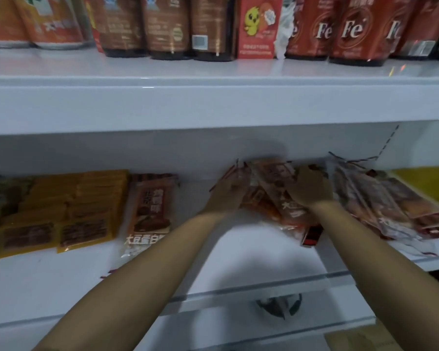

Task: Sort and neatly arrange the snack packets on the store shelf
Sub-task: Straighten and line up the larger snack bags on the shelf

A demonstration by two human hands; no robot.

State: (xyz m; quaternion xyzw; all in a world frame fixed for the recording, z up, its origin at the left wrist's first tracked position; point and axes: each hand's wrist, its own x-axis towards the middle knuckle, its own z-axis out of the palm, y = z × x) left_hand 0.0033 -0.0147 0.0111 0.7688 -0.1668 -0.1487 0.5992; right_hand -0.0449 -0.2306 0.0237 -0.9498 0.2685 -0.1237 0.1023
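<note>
1. Both hands, left hand [230, 196] and right hand [311, 190], press on the loose orange packets [280, 198]; finger curl unclear.
2. Left of that pile, the yellow packets [69, 211] lie tidy.
3. Right of it, the heap [380, 206] seems unsorted.

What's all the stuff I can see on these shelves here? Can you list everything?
orange cans: two or so, orange and white, upper shelf, far left
brown pouches: three, dark brown, upper shelf, middle
red box: one, red with a yellow chick, upper shelf
red Fe pouches: several, red, upper shelf, right
yellow packets: a flat stack in rows, yellow, lower shelf, left
brown packet: one on top, brown-orange, lower shelf, beside the yellow ones
orange-red packets: loose pile, lower shelf, under both hands
clear reddish packets: overlapping pile, lower shelf, right
shelf: white
left hand: on the pile's left side
right hand: on top of the pile
</note>
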